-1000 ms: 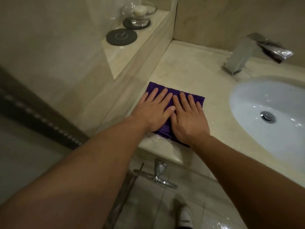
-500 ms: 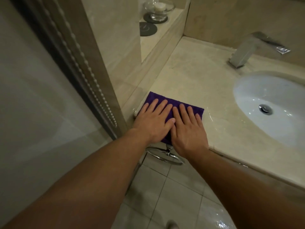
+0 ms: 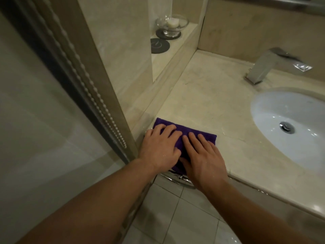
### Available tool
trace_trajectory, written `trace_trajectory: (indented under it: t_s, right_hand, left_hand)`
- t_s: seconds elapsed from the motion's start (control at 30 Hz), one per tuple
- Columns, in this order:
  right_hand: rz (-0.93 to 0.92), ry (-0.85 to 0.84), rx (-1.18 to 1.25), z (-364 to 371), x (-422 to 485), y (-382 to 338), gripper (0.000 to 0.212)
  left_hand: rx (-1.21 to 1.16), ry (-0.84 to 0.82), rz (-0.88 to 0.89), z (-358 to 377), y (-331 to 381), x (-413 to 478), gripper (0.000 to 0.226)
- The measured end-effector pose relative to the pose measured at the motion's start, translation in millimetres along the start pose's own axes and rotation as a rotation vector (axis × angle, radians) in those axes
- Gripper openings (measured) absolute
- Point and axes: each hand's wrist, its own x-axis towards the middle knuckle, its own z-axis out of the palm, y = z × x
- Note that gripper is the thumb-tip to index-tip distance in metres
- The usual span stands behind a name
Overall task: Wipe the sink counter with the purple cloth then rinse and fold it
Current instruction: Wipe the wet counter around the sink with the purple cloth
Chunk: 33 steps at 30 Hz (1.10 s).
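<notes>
**No readable text in view**

Nothing legible anywhere. Dark round coaster (image 3: 160, 45) on the stone ledge (image 3: 183, 39) carries a faint pale mark at its centre, too blurred to read. Purple cloth (image 3: 186, 129) shows plain fabric; faucet (image 3: 267, 66) shows plain metal, with any engraving too small to tell.

Dim, warm indoor light with a soft, slightly smeared picture.
Small white glints sit on the wet sink (image 3: 290, 152), the tip of the tap (image 3: 303, 67) and the front lip of the bench (image 3: 315, 208). The forearms (image 3: 105, 205) at the bottom fall into shade, and the left hand (image 3: 159, 148) is a little blurred at the fingers. The wide lens leans the door frame (image 3: 98, 71) at the left edge.
</notes>
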Motion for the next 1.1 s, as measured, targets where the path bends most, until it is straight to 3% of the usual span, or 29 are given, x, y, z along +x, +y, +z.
trace_trajectory:
  t_s: [0.13, 0.23, 0.3, 0.43, 0.57, 0.67, 0.8, 0.9, 1.03, 1.1]
  right_hand:
    - [-0.022, 0.098, 0.094, -22, 14, 6, 0.050]
    - [0.171, 0.055, 0.153, -32, 33, 18, 0.046]
    - [0.227, -0.018, 0.160, -35, 42, 24, 0.035]
    - [0.194, -0.097, 0.319, -53, 51, 33, 0.014]
    - [0.078, -0.200, 0.446, -91, 78, 61, 0.007]
    - [0.049, -0.205, 0.516, -117, 113, 89, 0.007]
    - [0.140, -0.097, 0.646, -140, 181, 135, 0.008]
    - [0.175, -0.021, 0.597, -139, 235, 168, 0.013]
    - [0.157, 0.021, 0.221, -113, 270, 194, 0.059]
    - [0.083, 0.065, 0.180, -92, 273, 195, 0.059]
  left_hand:
    - [-0.021, 0.082, 0.011, -11, 0, 19, 0.041]
    - [0.000, 0.068, -0.020, -14, 0, 38, 0.052]
    - [0.046, -0.005, -0.050, -16, 1, 49, 0.046]
    - [0.064, -0.004, -0.041, -31, 5, 65, 0.020]
    - [-0.069, -0.181, -0.091, -69, 4, 98, 0.017]
    - [-0.110, -0.268, -0.123, -96, 8, 143, 0.014]
    - [-0.176, -0.034, -0.139, -123, 24, 221, 0.014]
    - [-0.107, 0.147, -0.140, -130, 34, 277, 0.014]
    - [0.051, 0.192, -0.116, -101, 42, 316, 0.058]
    - [0.057, 0.112, -0.063, -74, 45, 319, 0.065]
